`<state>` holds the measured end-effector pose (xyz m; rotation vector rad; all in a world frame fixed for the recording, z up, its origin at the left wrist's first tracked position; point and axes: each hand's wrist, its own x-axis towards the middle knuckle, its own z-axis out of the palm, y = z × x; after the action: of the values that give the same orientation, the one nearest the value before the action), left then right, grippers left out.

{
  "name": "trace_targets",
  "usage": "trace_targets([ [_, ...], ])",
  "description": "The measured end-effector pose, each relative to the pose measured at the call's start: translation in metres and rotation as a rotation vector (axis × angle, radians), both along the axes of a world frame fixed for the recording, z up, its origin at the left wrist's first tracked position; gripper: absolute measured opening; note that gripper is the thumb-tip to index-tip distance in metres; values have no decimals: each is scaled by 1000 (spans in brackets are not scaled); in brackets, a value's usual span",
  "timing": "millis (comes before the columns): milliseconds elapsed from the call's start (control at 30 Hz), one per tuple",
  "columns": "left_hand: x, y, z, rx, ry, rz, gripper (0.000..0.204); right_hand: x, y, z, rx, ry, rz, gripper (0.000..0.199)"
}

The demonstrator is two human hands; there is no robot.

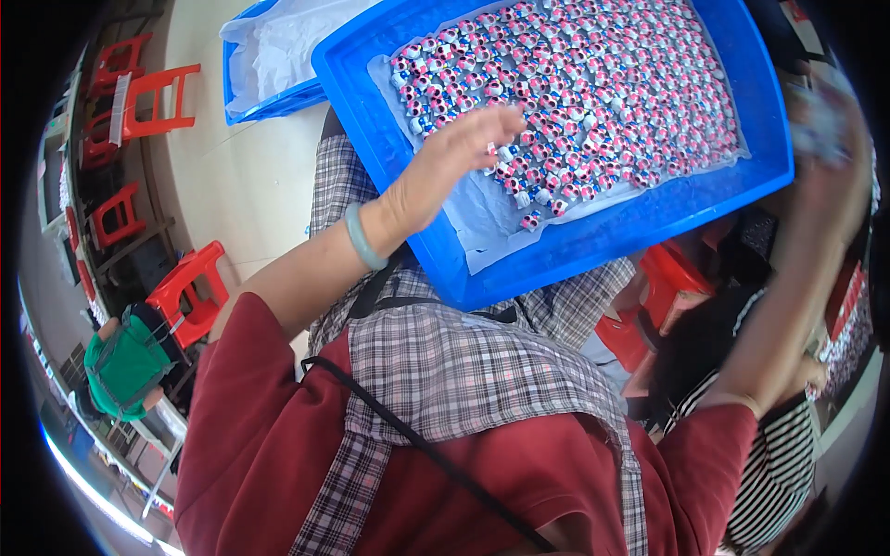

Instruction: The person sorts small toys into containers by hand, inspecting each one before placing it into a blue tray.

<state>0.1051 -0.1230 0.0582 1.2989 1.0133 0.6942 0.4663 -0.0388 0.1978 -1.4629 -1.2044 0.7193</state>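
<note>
A big blue plastic tray [547,278], tilted across my lap, is lined with a thin white sheet [477,222]. Rows of small pink, white and blue figurines [593,102] stand close together on the sheet. My left hand [454,153], with a pale green bangle [364,237] on its wrist, reaches over the tray's left part. Its fingers stretch out just above the figurines at the edge of the group. Off the tray's right side, my right hand [830,153] is smeared by motion. A blurred whitish-blue clump [820,120] shows in it, too unclear to name.
Another blue tray [269,107] with white lining lies beyond the first, at the upper left. Red plastic stools [190,287] stand along the left. A person in a striped top [774,473] sits close by on my right; another in green [130,366] is at far left.
</note>
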Motion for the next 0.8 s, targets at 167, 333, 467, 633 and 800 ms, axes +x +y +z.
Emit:
trace_targets([
  [167, 24, 13, 17, -900, -1105, 230, 66, -183, -59, -91, 472, -526, 336, 37],
  [333, 10, 2, 8, -964, -1077, 417, 41, -233, -95, -121, 350, -586, 319, 36],
  [467, -5, -6, 1, -996, -1117, 432, 36, -243, -98, -117, 274, -621, 462, 35],
  [633, -9, -11, -16, -962, -1197, 443, 25, -251, -95, -125, 316, -527, 458, 40],
  [800, -21, -9, -14, -944, -1177, 440, 23, -251, -90, -108, 244, -398, 502, 36],
])
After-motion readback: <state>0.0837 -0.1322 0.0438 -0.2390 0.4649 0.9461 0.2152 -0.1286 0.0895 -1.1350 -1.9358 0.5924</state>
